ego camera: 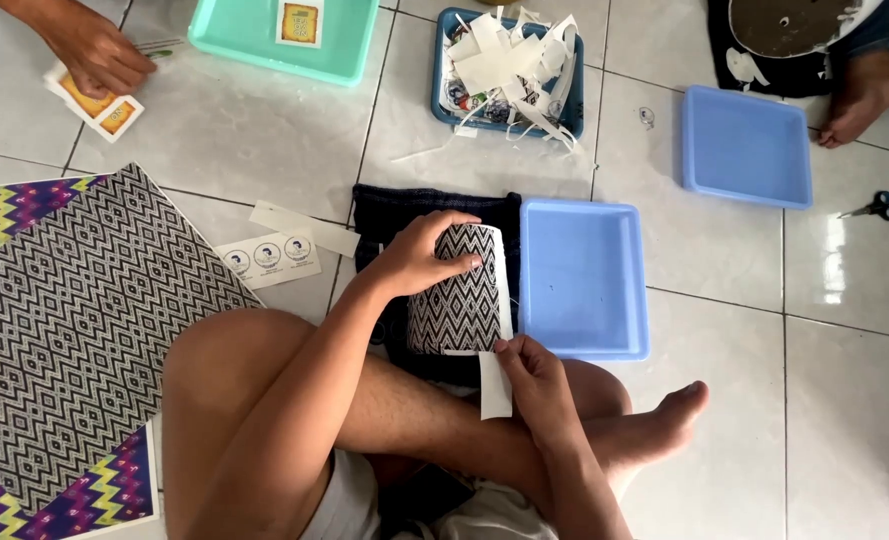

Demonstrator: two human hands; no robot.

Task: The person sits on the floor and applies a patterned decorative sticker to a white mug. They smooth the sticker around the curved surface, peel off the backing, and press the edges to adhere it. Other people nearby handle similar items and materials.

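A person sits cross-legged on a tiled floor. The left hand [419, 255] grips a curled black-and-white patterned sheet [456, 295] over a dark cloth [384, 215], just beside a blue tray [584, 275]. The right hand [534, 385] pinches a white paper strip [495, 385] at the sheet's lower edge

a: any labels or packets on that floor?

b: a white sticker sheet [269, 258] with three round blue-and-white labels lies beside the patterned sheets.

a: more?

b: a small square orange-and-white label [299, 22] sits in the teal tray [349, 60] at the top. similar orange-and-white cards [99, 108] lie under another person's hand [94, 55], top left.

a: and by the lap?

b: a white backing strip [495, 385], pinched in the right hand [534, 385].
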